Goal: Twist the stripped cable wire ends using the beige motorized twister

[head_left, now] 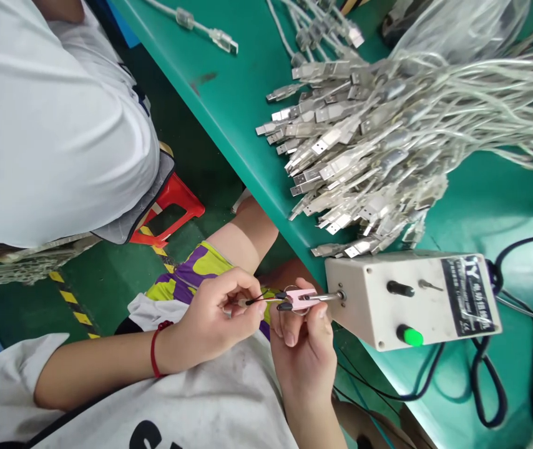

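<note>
My left hand [220, 305], with a red cord round its wrist, is closed in a pinch on the end of a cable [244, 302] with thin coloured wires fanning out. The wires run to the black tips of a small pink clip [300, 298]. That clip sits in line with a metal shaft [327, 296] coming out of a beige machine box [388, 305]. My right hand [304, 337] has its thumb and fingers closed around the clip from below. Its fingertips are partly hidden behind the clip.
A large bundle of clear USB cables [341, 149] lies on the green table [238, 93] beside the box. The box carries a green button [412, 337] and black cords [486, 368]. Another person in a white shirt [60, 125] sits at left by a red stool [177, 209].
</note>
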The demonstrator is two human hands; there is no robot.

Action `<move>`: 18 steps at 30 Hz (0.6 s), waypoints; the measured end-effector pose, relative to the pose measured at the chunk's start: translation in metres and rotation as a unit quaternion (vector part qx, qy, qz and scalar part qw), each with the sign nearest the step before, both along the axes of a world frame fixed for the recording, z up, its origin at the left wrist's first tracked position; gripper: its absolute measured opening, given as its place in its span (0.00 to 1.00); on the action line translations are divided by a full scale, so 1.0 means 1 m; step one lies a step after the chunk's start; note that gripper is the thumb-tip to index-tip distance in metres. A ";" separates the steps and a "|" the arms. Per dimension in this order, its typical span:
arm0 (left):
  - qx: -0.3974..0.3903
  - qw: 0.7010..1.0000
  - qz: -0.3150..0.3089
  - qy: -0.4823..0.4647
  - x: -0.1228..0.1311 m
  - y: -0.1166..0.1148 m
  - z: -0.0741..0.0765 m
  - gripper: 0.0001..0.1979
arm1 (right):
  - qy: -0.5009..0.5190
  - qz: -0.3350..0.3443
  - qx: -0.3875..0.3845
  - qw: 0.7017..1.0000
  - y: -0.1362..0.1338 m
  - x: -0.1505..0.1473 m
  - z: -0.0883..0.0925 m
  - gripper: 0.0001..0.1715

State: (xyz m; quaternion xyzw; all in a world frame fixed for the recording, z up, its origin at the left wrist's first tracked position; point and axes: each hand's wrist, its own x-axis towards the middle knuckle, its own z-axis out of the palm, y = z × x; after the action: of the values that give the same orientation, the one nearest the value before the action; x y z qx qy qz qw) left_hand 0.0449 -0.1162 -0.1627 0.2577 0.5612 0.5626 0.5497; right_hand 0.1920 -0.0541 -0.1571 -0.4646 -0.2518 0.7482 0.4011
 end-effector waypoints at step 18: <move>0.023 0.999 -0.007 0.034 0.001 0.000 0.002 0.06 | -0.218 0.068 0.134 0.964 -0.016 0.039 0.003 0.31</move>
State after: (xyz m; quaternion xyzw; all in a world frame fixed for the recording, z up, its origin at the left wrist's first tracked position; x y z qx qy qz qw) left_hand 0.0457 -0.1158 -0.1605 0.2937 0.5644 0.5624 0.5281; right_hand 0.2313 -0.0699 -0.1538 -0.5407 -0.4620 0.6135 0.3433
